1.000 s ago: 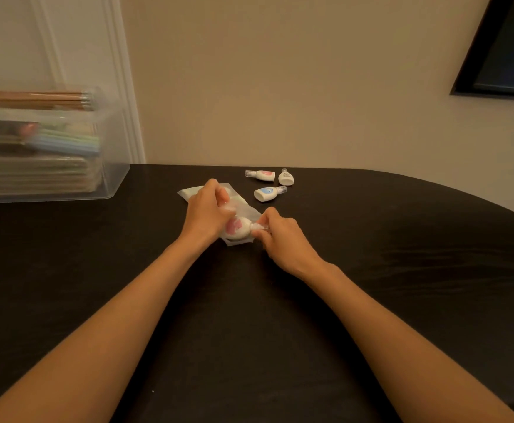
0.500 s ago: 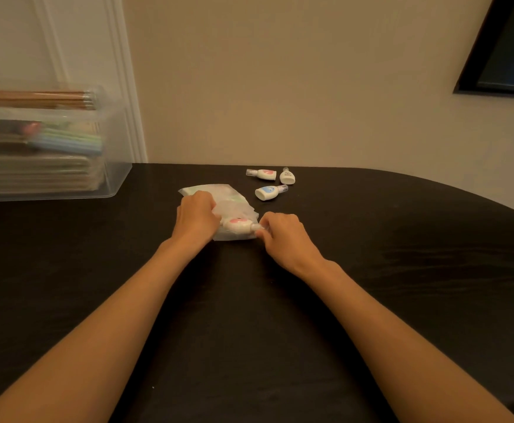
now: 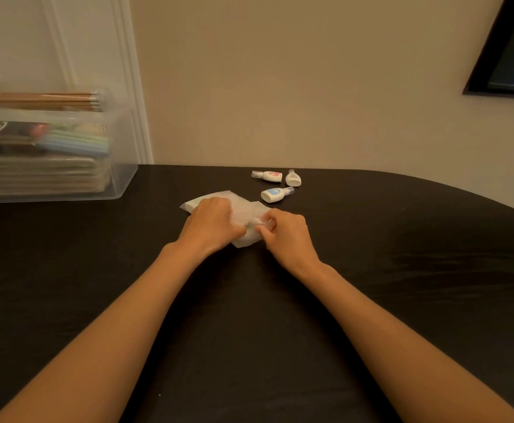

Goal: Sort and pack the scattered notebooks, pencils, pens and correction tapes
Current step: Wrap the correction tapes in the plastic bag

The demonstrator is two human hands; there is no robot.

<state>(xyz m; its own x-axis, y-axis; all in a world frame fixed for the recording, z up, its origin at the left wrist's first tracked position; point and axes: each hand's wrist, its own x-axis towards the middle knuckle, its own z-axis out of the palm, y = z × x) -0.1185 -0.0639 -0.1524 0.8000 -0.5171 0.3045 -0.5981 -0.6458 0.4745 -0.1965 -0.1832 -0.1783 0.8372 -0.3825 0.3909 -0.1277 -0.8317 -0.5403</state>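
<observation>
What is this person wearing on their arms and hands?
Nothing that shows. No sleeves come into view, and the left hand and right hand bear no gloves, watch or bracelets; no ring is visible on the fingers that show.

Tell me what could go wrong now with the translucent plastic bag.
The thin translucent plastic bag, gripped by the left hand and pinched at its mouth by the right hand, could tear or spill.
The blue-labelled white correction tape lies close behind the bag; a hand could knock it away.
</observation>
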